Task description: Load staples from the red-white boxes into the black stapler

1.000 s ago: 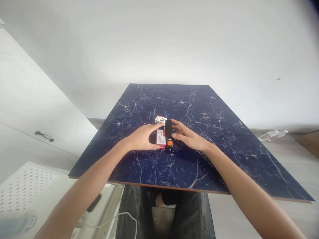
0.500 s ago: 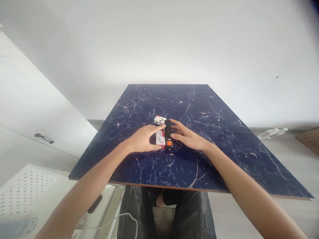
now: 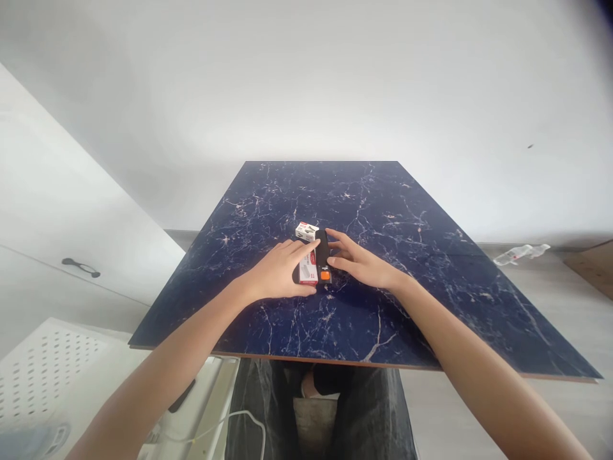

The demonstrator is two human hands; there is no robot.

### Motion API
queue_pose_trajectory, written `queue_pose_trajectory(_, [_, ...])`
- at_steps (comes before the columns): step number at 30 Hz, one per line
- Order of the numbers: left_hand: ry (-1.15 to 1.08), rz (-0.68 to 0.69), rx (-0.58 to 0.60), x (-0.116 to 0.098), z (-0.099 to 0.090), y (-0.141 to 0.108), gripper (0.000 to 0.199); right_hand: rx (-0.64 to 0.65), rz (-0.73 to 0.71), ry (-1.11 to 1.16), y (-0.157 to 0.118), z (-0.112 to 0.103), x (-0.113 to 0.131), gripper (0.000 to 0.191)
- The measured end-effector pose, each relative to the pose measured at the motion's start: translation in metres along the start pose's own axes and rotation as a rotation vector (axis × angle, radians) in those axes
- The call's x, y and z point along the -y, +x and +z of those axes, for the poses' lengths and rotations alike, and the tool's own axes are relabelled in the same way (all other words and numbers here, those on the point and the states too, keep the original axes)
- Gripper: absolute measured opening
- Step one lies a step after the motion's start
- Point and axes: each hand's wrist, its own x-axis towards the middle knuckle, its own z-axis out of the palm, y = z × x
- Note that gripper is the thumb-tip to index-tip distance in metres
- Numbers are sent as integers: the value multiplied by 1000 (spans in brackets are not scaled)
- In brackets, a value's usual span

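The left hand [image 3: 275, 271] is closed on a red and white box [image 3: 308, 273] on the dark blue marble table [image 3: 383, 211]. The right hand [image 3: 361, 268] is open, just beside a black stapler [image 3: 323, 252]. A small white box [image 3: 307, 231] sits just past them. All 3 things lie together near the middle.

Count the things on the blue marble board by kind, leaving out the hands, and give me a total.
Black stapler: 1
Red-and-white box: 1
Small white box: 1
Total: 3
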Motion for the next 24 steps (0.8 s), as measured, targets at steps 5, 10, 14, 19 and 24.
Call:
queue_pose_trajectory(5, [-72,-42,-3,-3,2,1,102,-6,10,-20,0,0,0,75])
queue_pose_trajectory(10, [-54,-54,48,-3,-1,-1,122,0,22,-16,0,1,3,74])
queue_pose_trajectory(14, [-93,-118,84,-1,-4,-2,126,-6,43,-45,-1,0,5,74])
queue_pose_trajectory(19, [-156,-128,65,1,-3,-1,123,15,28,5,-5,-4,5,91])
queue_pose_trajectory(24, [-201,-107,64,10,-10,-3,103,1,40,58,-4,-6,3,93])
